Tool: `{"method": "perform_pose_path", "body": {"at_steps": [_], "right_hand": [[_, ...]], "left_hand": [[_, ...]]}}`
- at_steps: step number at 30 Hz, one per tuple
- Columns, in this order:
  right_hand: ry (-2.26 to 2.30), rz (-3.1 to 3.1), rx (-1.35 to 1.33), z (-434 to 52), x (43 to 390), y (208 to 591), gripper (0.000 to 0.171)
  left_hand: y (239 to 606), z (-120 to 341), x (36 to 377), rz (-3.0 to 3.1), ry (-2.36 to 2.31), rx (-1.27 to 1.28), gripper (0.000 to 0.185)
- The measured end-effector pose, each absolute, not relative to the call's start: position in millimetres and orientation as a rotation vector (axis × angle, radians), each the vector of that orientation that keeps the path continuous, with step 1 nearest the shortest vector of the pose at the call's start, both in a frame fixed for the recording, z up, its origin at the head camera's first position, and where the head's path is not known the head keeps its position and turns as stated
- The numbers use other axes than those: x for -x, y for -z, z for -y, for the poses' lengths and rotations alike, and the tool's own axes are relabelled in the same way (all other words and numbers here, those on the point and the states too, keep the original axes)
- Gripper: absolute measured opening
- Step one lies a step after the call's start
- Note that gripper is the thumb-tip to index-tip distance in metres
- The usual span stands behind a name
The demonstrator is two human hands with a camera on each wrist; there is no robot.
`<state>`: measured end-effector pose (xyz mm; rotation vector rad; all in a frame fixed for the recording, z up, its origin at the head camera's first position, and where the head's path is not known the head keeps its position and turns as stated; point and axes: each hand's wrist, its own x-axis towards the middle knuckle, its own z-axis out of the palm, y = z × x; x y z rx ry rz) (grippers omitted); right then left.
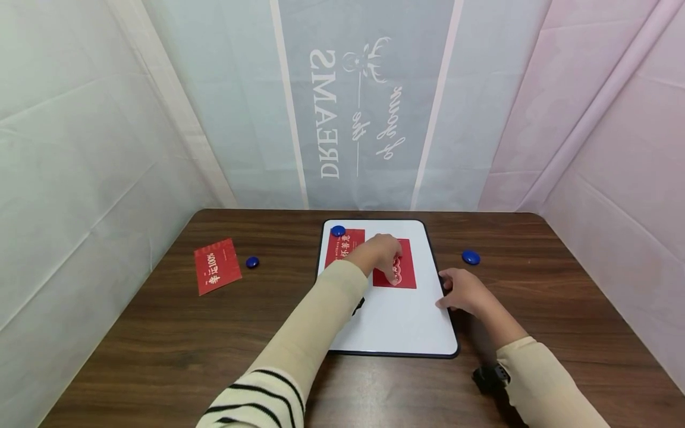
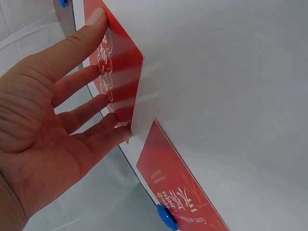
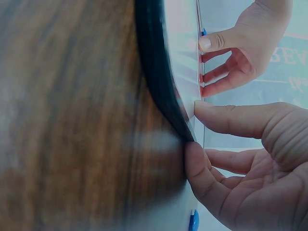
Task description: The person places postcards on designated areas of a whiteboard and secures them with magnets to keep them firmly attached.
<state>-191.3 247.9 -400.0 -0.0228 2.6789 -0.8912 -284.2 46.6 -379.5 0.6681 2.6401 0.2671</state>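
While pressing the second red card (image 1: 400,270) flat on the whiteboard (image 1: 396,324) with spread left hand (image 1: 381,251) fingers (image 2: 79,82); right hand (image 1: 464,291) pinching board's edge; first card (image 1: 348,244) pinned already; spare magnet (image 1: 471,257) and third card (image 1: 216,266) waiting on bench (image 1: 160,333).

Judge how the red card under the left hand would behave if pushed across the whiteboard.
The red card lies flat and thin on the glossy whiteboard, so it would probably slide easily. No magnet shows on it. It looks light, likely bending if lifted.
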Motion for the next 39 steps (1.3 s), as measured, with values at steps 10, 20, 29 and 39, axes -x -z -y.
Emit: {"method": "perform_pose_path", "body": {"at_steps": [10,20,29,39], "right_hand": [[0.887,-2.685,0.019,-247.1,191.9,399.9,0.076],[0.896,-2.679,0.005,-245.2,191.6,399.4,0.077],[0.889,-2.677,0.005,-245.0,192.0,398.4,0.078],[0.891,-2.674,0.003,-246.6,191.3,399.9,0.077]], "left_hand": [[380.6,-44.4,283.6,-2.628,-0.329,-0.624,0.072],[383.6,-37.2,286.0,-2.692,-0.409,-0.684,0.056],[378.3,-25.4,281.7,-2.728,-0.645,-0.696,0.037],[370.5,-13.7,269.6,-2.768,-0.681,-0.706,0.041]]}}
